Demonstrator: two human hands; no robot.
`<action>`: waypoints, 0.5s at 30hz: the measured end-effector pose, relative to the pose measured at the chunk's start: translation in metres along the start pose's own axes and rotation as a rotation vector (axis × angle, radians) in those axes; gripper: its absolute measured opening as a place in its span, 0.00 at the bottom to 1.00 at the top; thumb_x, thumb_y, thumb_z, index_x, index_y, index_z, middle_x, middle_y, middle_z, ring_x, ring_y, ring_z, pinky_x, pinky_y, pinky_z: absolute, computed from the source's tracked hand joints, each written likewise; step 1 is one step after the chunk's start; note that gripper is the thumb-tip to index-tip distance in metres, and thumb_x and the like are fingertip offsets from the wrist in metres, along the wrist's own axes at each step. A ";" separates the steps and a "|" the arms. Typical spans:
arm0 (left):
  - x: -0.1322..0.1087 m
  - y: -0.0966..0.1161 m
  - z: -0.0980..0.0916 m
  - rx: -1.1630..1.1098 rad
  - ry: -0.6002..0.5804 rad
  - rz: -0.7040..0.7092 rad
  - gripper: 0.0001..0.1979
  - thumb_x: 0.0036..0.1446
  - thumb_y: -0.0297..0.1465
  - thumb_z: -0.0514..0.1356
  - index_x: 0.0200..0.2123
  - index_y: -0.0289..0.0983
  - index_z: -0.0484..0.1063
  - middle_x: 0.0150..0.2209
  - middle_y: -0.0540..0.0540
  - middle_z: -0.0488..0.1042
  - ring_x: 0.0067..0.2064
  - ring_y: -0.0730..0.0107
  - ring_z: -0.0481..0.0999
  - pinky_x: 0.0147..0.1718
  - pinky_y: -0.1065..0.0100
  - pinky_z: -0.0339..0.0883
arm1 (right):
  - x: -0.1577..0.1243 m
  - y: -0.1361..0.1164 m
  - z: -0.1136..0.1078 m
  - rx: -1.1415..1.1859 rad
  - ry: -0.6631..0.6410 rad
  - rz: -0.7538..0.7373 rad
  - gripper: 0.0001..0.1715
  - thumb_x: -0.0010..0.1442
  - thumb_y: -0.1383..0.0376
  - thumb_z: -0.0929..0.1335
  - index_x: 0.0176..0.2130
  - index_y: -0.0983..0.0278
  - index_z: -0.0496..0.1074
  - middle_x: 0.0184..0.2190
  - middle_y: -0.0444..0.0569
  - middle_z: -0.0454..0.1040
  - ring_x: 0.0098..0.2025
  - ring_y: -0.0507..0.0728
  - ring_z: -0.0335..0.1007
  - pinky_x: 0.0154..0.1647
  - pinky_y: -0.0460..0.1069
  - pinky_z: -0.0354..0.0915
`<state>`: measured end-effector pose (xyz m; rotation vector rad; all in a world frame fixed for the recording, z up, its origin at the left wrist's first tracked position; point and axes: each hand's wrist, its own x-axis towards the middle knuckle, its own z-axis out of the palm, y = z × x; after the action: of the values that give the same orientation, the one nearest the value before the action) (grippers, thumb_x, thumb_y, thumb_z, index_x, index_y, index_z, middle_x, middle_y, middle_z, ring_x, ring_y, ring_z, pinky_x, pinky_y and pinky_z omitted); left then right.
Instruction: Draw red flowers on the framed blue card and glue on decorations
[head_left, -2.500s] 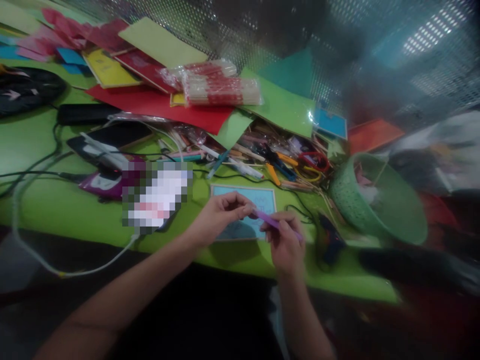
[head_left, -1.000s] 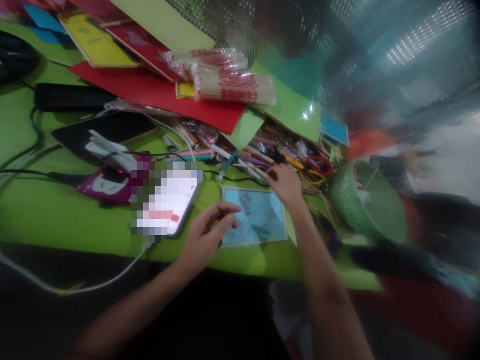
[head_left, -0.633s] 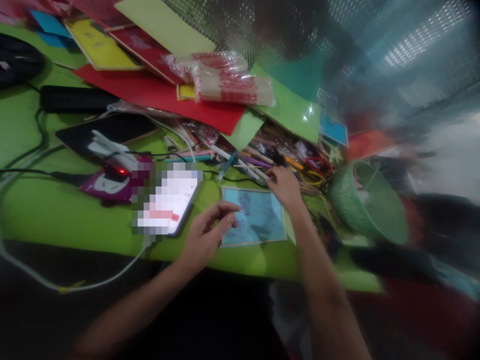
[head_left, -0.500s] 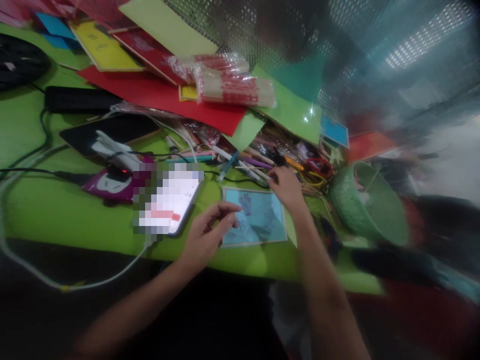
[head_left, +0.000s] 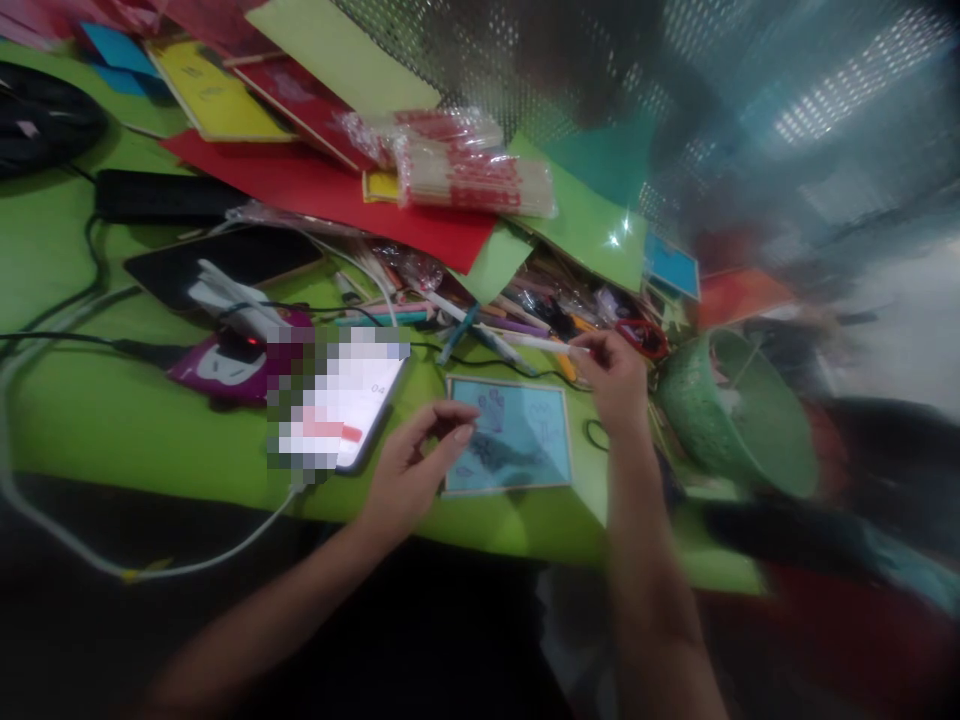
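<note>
A small blue card [head_left: 517, 435] with dark drawings lies near the front edge of the green table [head_left: 112, 420]. My left hand [head_left: 416, 465] rests at the card's left edge, fingers loosely curled and holding nothing. My right hand [head_left: 619, 375] is lifted just beyond the card's far right corner and pinches a thin white pen [head_left: 544, 343], which points left over the heap of pens and sticks [head_left: 487, 310].
A phone [head_left: 341, 395] lies left of the card, with a purple device [head_left: 217, 360] and cables beside it. Sheets of coloured paper [head_left: 330, 195] and wrapped stick bundles [head_left: 465, 175] cover the back. A green basket [head_left: 731, 410] stands at the right, scissors [head_left: 645, 335] next to it.
My right hand put down the purple pen, reached into the pen heap and lifted out a thin white pen, moving right. My left hand dropped to the card's left edge.
</note>
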<state>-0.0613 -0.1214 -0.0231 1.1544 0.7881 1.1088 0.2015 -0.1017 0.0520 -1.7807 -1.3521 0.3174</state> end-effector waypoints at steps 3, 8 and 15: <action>0.002 0.001 0.000 0.048 0.019 0.044 0.10 0.66 0.34 0.64 0.50 0.43 0.78 0.47 0.47 0.77 0.44 0.68 0.75 0.42 0.67 0.69 | -0.017 -0.004 -0.010 0.147 -0.011 0.072 0.07 0.56 0.61 0.75 0.36 0.60 0.79 0.30 0.42 0.76 0.31 0.53 0.66 0.34 0.49 0.64; 0.003 0.003 0.002 0.353 -0.056 0.224 0.24 0.67 0.34 0.63 0.65 0.45 0.69 0.60 0.41 0.73 0.53 0.61 0.74 0.50 0.59 0.71 | -0.055 -0.013 -0.015 0.381 -0.099 0.124 0.06 0.57 0.61 0.77 0.36 0.58 0.80 0.32 0.42 0.77 0.33 0.53 0.68 0.35 0.48 0.64; -0.002 0.001 0.005 0.628 -0.219 0.436 0.10 0.72 0.33 0.57 0.50 0.39 0.76 0.38 0.47 0.81 0.39 0.65 0.77 0.39 0.64 0.69 | -0.091 -0.021 -0.009 0.552 -0.127 0.146 0.06 0.57 0.61 0.78 0.35 0.58 0.79 0.29 0.42 0.74 0.31 0.53 0.65 0.32 0.47 0.61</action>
<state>-0.0578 -0.1246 -0.0210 2.0149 0.7502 1.0844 0.1589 -0.1852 0.0474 -1.4083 -1.0822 0.8118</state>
